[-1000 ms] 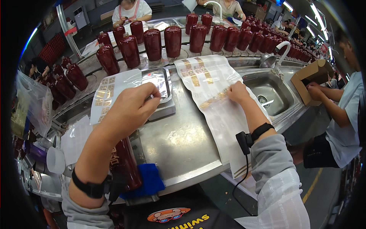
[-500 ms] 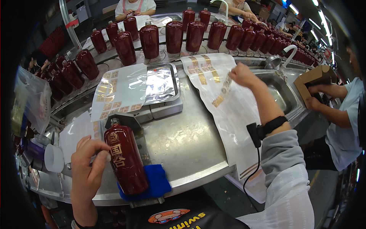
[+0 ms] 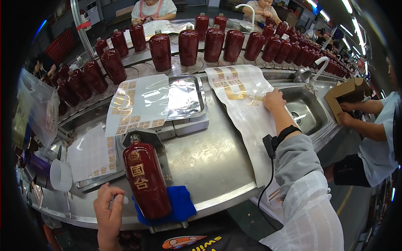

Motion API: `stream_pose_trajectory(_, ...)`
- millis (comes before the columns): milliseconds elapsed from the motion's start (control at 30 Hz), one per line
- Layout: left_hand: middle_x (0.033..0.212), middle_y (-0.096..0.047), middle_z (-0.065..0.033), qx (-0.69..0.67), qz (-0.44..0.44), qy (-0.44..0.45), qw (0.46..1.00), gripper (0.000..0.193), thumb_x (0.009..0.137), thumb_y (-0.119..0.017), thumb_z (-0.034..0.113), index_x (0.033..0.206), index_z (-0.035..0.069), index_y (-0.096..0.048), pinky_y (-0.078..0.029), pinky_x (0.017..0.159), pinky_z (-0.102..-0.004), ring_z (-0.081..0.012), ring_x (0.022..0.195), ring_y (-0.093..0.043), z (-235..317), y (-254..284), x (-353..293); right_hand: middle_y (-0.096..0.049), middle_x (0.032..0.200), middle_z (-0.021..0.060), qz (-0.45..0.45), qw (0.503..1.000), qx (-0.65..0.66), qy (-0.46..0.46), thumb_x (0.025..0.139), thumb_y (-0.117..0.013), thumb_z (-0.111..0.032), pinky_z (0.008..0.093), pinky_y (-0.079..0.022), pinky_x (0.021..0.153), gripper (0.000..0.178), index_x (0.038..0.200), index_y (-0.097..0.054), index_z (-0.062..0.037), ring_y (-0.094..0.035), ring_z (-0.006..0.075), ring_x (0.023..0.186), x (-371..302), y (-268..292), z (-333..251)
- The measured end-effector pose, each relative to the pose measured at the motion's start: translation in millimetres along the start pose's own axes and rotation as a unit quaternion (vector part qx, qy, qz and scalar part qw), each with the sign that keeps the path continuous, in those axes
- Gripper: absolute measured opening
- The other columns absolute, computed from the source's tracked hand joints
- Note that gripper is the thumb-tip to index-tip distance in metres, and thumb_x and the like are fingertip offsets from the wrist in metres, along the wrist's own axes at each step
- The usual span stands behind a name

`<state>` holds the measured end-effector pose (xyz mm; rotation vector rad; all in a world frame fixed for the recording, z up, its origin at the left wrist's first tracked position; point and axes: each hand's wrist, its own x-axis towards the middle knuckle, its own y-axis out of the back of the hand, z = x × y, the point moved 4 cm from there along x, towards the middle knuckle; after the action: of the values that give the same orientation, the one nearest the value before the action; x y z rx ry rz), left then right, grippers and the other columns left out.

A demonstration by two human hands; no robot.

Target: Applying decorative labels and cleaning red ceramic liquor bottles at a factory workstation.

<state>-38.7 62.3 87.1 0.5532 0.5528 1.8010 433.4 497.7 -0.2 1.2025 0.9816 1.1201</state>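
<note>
A dark red glass bottle [image 3: 148, 196] with gold characters leans back in a stand, its base end on a blue cloth [image 3: 182, 205]. My left hand [image 3: 109, 211] is beside its lower left side, not touching it. Its fingers are loosely curled with a gap to the thumb, and a small whitish patch shows at the thumb tip. At the right, my right hand [image 3: 274, 101] lies low over a long white sheet of gold decals [image 3: 238, 121]. Its fingertips pinch the end of a thin gold decal strip [image 3: 254, 99].
Another decal sheet [image 3: 138, 102] overlaps a shiny metal tray [image 3: 184, 98]. Red bottles [image 3: 188, 46] line the conveyor behind. A sink [image 3: 307, 111] with a tap is at the right, near a person handling a cardboard box [image 3: 347, 90]. A white cup [image 3: 60, 175] stands left.
My right hand has come down and nearer, laying the strip lower over the sheet. My left hand has drawn back from the bottle. The head view has shifted slightly.
</note>
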Motion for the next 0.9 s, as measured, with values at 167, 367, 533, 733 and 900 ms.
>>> stream_pose_trajectory(167,0.092,-0.063,-0.0145,-0.04,0.005,0.019,0.999,0.013,0.091,-0.058,0.011,0.096,-0.001,-0.061,-0.042,0.101,-0.0393,-0.0269,0.088,-0.06,-13.0,-21.2,-3.6,-0.048,0.139,0.0111,-0.001,0.999,-0.016,0.043,0.093,-0.056,-0.032,0.0608,-0.045,0.1,0.038,0.126,-0.067,-0.0158,-0.044,0.0326,0.134,-5.6,6.2,-5.6)
stream_pose_trajectory(367,0.098,-0.062,-0.0127,-0.092,0.031,0.012,0.995,0.02,0.095,-0.057,0.014,0.105,-0.003,-0.06,-0.045,0.086,-0.0331,-0.0245,0.093,-0.06,-27.5,-27.6,-7.7,-0.057,0.123,0.0159,0.072,0.988,0.02,0.136,0.089,-0.06,-0.032,0.0561,-0.05,0.094,0.029,0.102,-0.076,-0.0116,-0.053,0.0345,0.12,-27.0,33.5,-18.7)
stream_pose_trajectory(533,0.102,-0.063,-0.0148,-0.082,0.054,-0.015,0.995,0.021,0.093,-0.058,0.013,0.108,-0.002,-0.061,-0.045,0.09,-0.0348,-0.0255,0.1,-0.06,-36.0,-28.9,-7.4,-0.063,0.108,0.0206,0.093,0.928,0.112,0.342,0.084,-0.061,-0.026,0.0468,-0.05,0.09,0.028,0.09,-0.074,-0.0019,-0.058,0.035,0.107,-85.1,98.5,-51.4)
stream_pose_trajectory(733,0.107,-0.061,-0.0116,0.001,0.061,-0.102,0.993,0.021,0.096,-0.054,0.014,0.108,-0.002,-0.059,-0.043,0.096,-0.0343,-0.0219,0.104,-0.057,-22.0,-23.9,6.6,-0.062,0.099,0.0186,0.143,0.837,0.28,0.448,0.084,-0.063,-0.017,0.0447,-0.048,0.088,0.019,0.08,-0.069,0.0013,-0.057,0.0368,0.099,-200.5,178.6,-87.3)
stream_pose_trajectory(900,0.118,-0.06,-0.0138,-0.096,0.039,-0.232,0.967,0.036,0.092,-0.058,0.012,0.125,-0.003,-0.056,-0.041,0.101,-0.036,-0.0255,0.115,-0.056,27.4,-16.4,30.0,-0.061,0.098,0.0168,0.121,0.76,0.327,0.548,0.084,-0.063,-0.017,0.0442,-0.048,0.089,0.018,0.077,-0.069,-0.0014,-0.056,0.0363,0.102,-295.5,229.2,-123.0)
